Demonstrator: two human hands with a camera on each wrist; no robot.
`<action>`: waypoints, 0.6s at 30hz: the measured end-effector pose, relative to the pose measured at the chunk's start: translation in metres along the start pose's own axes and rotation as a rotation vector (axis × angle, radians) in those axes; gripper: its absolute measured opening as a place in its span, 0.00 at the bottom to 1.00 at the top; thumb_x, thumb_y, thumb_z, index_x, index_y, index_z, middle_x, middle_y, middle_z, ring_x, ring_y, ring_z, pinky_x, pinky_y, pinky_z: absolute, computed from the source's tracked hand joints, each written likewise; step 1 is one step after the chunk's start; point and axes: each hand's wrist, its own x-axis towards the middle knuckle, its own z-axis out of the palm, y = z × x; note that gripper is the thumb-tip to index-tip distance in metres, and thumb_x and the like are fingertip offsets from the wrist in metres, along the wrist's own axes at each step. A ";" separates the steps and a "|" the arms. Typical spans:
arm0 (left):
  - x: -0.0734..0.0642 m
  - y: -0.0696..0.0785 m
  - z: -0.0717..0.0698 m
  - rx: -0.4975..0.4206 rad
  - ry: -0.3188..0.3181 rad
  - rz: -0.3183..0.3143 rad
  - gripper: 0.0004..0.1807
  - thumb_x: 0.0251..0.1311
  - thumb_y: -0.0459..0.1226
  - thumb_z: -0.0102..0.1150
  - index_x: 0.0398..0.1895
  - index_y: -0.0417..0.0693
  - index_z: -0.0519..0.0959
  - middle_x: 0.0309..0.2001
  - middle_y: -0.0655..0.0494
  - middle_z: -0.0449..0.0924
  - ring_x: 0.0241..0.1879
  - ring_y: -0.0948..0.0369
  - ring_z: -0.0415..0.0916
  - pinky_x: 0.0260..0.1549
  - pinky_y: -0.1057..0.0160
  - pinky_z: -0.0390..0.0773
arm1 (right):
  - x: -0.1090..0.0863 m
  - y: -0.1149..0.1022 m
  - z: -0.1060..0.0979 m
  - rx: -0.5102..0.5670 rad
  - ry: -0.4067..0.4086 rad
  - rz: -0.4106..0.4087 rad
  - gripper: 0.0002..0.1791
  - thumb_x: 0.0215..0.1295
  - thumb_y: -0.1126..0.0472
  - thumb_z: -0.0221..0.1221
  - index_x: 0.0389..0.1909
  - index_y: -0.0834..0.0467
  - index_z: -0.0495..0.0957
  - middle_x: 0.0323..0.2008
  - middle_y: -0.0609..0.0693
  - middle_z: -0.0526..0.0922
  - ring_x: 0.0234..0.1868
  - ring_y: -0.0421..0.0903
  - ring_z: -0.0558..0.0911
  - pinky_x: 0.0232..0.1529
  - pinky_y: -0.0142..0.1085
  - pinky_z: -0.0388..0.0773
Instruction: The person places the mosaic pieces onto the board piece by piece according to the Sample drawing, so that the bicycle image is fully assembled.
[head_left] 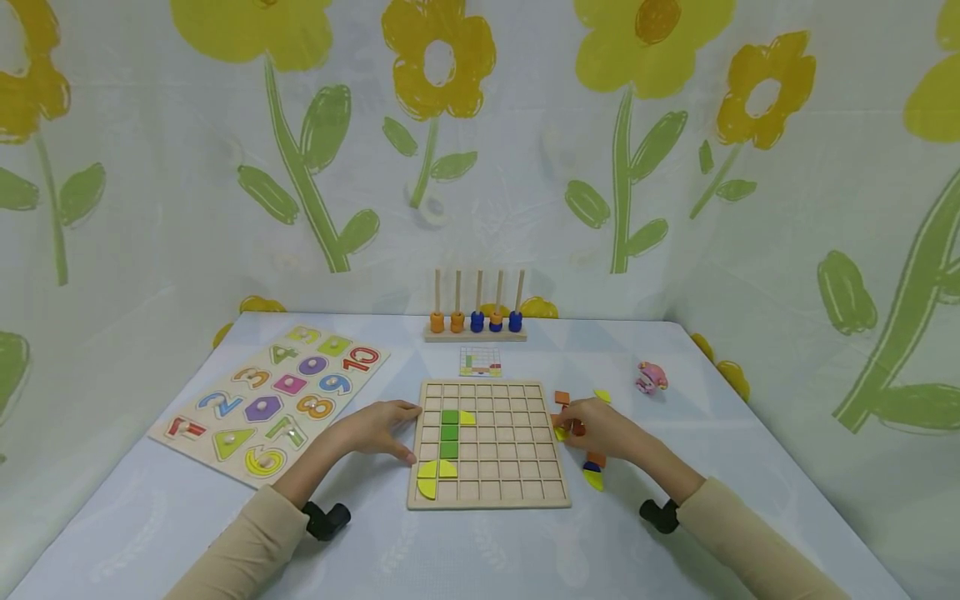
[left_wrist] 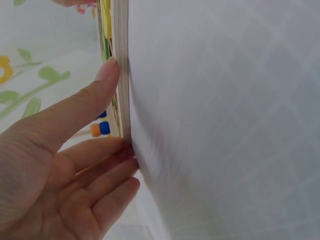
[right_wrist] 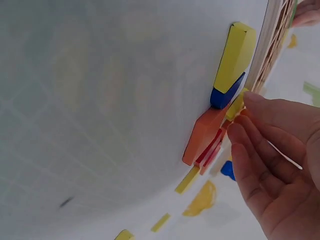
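My left hand (head_left: 372, 428) is at the left edge of a wooden grid board (head_left: 510, 505). In the left wrist view the thumb (left_wrist: 95, 92) and relaxed fingers touch the board's side. Green squares (head_left: 449, 432) and yellow quarter-round pieces (head_left: 427, 488) lie in the board's left cells. Beyond the board's right edge, my right hand (head_left: 600, 429) pinches a yellow piece (right_wrist: 235, 105) between thumb and fingertips. Around that hand lie loose pieces: an orange square (head_left: 562, 397), a blue piece (right_wrist: 226, 95) and a larger yellow piece (right_wrist: 235, 55); the hand hides some of them.
A small pattern card (head_left: 480, 362) lies behind the board, with a peg stand (head_left: 476, 335) farther back holding orange and blue beads. At left is a number puzzle board (head_left: 217, 457). A pink toy figure (head_left: 652, 377) stands at the right.
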 end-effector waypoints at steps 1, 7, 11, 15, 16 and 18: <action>0.000 0.000 0.000 0.002 -0.001 0.000 0.46 0.46 0.46 0.75 0.67 0.37 0.67 0.67 0.40 0.65 0.67 0.43 0.60 0.64 0.45 0.63 | 0.000 0.000 0.000 0.001 0.000 0.003 0.09 0.53 0.70 0.68 0.37 0.61 0.84 0.28 0.44 0.81 0.27 0.40 0.74 0.29 0.27 0.76; 0.001 -0.002 0.001 0.006 -0.001 0.004 0.46 0.45 0.46 0.75 0.67 0.37 0.68 0.67 0.40 0.65 0.67 0.42 0.60 0.64 0.44 0.63 | 0.001 -0.002 0.001 0.003 -0.004 0.017 0.08 0.53 0.71 0.68 0.34 0.60 0.83 0.28 0.44 0.80 0.27 0.40 0.74 0.29 0.28 0.76; 0.001 -0.001 0.001 0.005 -0.002 0.006 0.46 0.45 0.46 0.75 0.67 0.37 0.68 0.66 0.40 0.66 0.67 0.42 0.60 0.64 0.44 0.63 | 0.001 -0.002 0.001 -0.001 -0.019 0.020 0.09 0.53 0.70 0.68 0.34 0.59 0.81 0.29 0.45 0.81 0.29 0.42 0.75 0.30 0.28 0.77; 0.001 -0.001 0.000 0.012 -0.002 0.006 0.45 0.46 0.46 0.75 0.67 0.37 0.67 0.67 0.40 0.65 0.67 0.42 0.60 0.64 0.44 0.63 | 0.001 -0.001 0.001 -0.009 -0.028 0.011 0.09 0.53 0.68 0.68 0.35 0.59 0.81 0.28 0.44 0.80 0.27 0.40 0.75 0.29 0.28 0.76; 0.001 -0.001 0.000 0.012 -0.002 0.006 0.46 0.46 0.46 0.75 0.67 0.36 0.67 0.67 0.40 0.65 0.67 0.42 0.60 0.64 0.44 0.63 | 0.001 -0.001 0.002 -0.013 -0.027 0.012 0.09 0.53 0.68 0.69 0.35 0.59 0.82 0.28 0.44 0.80 0.27 0.39 0.74 0.28 0.28 0.76; 0.001 -0.001 0.000 0.010 0.000 0.007 0.45 0.46 0.46 0.75 0.67 0.36 0.68 0.66 0.40 0.66 0.67 0.42 0.60 0.64 0.44 0.63 | 0.001 0.000 0.003 -0.025 -0.021 0.020 0.09 0.53 0.67 0.69 0.36 0.59 0.82 0.28 0.43 0.80 0.26 0.39 0.73 0.27 0.27 0.75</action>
